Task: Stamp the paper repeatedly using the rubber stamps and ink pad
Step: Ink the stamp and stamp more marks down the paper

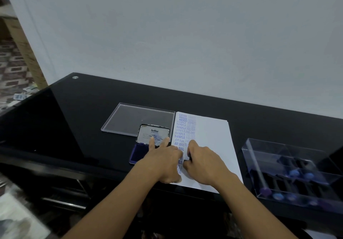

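while both hands meet on it, paper (211, 146): flat on black desk (83, 109), blue imprints down its 9 o'clock edge.
right hand (204, 164): curled round a dark stamp (189, 155), pressed on paper.
left hand (165, 162): fingers straight, spread across ink pad (136, 154) at paper's 9 o'clock.

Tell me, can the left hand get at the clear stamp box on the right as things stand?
Probably not directly. The right hand, gripping a stamp on the paper, and its forearm lie between the left hand and the stamp box; it would have to cross over that arm.
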`<state>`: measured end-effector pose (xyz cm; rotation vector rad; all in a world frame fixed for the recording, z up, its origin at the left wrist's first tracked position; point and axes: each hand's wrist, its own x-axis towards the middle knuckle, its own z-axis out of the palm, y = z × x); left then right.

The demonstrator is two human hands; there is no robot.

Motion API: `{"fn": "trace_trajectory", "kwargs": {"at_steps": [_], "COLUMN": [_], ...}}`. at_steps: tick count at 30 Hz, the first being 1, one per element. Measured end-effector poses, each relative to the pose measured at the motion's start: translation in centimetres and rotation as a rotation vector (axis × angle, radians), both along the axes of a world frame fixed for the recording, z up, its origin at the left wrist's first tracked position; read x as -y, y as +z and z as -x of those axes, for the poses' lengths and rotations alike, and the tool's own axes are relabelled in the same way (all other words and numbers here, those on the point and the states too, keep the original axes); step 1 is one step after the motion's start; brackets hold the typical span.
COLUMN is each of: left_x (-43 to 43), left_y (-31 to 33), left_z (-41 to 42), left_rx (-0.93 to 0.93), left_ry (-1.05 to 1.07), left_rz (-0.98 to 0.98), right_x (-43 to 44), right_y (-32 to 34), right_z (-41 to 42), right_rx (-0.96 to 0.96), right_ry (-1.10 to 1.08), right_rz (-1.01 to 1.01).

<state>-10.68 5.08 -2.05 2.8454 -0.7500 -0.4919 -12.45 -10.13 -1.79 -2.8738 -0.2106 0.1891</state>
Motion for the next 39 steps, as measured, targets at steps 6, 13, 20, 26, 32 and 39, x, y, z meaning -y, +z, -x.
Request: {"fn": "trace_trajectory", "kwargs": {"at_steps": [6, 13, 20, 26, 32, 39], "left_x": [0.0, -0.5, -2.2, -2.9, -3.3, -4.7], "left_y": [0.2, 0.3, 0.8, 1.1, 1.2, 1.3], "left_z": [0.3, 1.2, 1.1, 0.9, 1.0, 0.9], "left_rx": [0.018, 0.063, 0.085, 0.099, 0.105, 0.166], "left_ry": [-0.016, -0.011, 0.049, 0.080, 0.088, 0.184], "left_rz": [-0.058, -0.039, 0.036, 0.070, 0.093, 0.260], "right_x": [0.1, 1.3, 3.3, 3.6, 3.6, 3.1], "right_y": [-0.3, 0.7, 3.2, 4.1, 3.9, 3.3], "right_z": [0.5, 0.2, -0.2, 0.0, 0.0, 0.0], "right_rx": [0.020, -0.028, 0.052, 0.076, 0.073, 0.084], "right_ry": [-0.005, -0.115, -0.290, -0.276, -0.288, -0.295], "right_rz": [-0.015, -0.253, -0.523, -0.529, -0.524, -0.477]}}
